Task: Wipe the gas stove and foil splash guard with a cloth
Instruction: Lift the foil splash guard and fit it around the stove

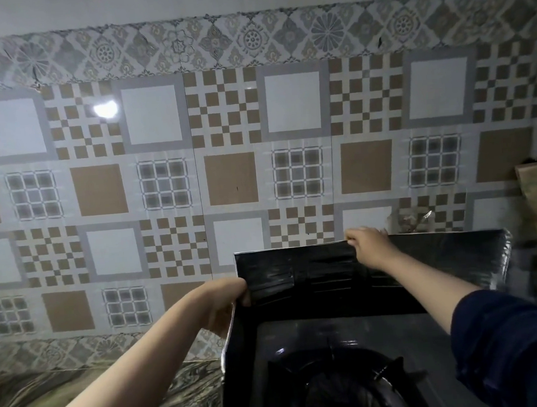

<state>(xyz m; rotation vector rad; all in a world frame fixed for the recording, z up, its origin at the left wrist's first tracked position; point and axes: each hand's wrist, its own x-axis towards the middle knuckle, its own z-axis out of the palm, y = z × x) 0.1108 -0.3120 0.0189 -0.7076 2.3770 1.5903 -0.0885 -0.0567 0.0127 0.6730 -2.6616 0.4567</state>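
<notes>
Foil splash guard [324, 276], dark and creased on its inner face, stands round the gas stove [351, 335] at about 5 o'clock in view, its long top edge running 9 to 3. Left hand [227, 303] grips the left corner fold and right hand [368, 247] pinches the top edge; no cloth is visible.

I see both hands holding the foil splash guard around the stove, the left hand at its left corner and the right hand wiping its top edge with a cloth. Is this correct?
Not quite. In the head view no cloth is visible: the right hand grips the top edge of the foil splash guard with bare fingers. The rest holds: the left hand holds its left corner, and the guard stands around the stove.
</notes>
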